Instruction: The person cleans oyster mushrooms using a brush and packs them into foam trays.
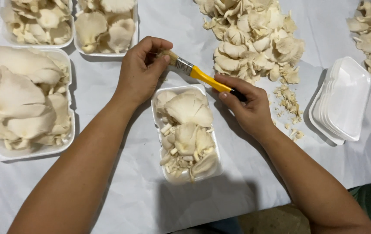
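A white rectangular foam tray (158, 113) packed with pale oyster mushrooms sat at the centre. At nine o'clock lay a larger white foam tray (29, 151) heaped with broad caps. At eleven o'clock stood two more filled white foam trays (68, 43) (107, 53) side by side. At three o'clock rested a nested stack of empty white foam trays (344, 102). No labels, signs or screens showed.

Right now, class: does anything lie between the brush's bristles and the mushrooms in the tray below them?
Only the left hand, whose fingers wrap the bristles of the yellow-handled brush. Below, the mushroom tray lies uncovered.
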